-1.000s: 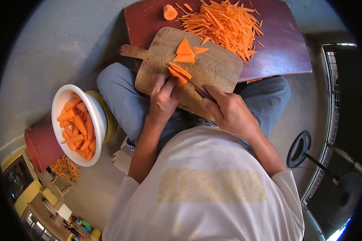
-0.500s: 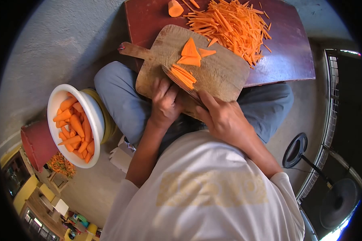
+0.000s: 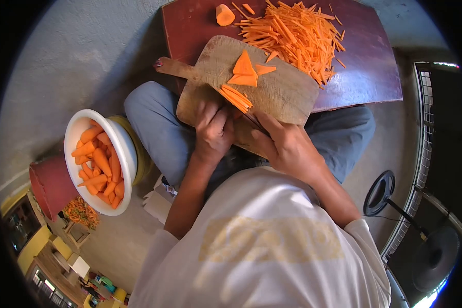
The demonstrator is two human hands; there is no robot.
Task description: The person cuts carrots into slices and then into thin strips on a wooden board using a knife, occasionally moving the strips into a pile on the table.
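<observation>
My right hand grips a knife, whose blade is mostly hidden, running up toward the fingers of my left hand. That left hand is closed, fingers curled at the near edge of the wooden cutting board. A bit of orange shows beside its fingertips, but what they hold is hidden. Just beyond the knife lies a small row of carrot sticks on the board. Several flat carrot slices rest farther up, partly overlapping. The board lies across my lap, tilted, against the red table's edge.
On the red table are a heap of carrot strips and a carrot chunk. At left, a white basin holds peeled carrots, near a red bucket and a heap of peelings. A black fan stands at right.
The knife blade has drawn back from the carrot sticks toward my left hand, and less of it shows. The view has shifted slightly. The sticks and slices stay on the board.
</observation>
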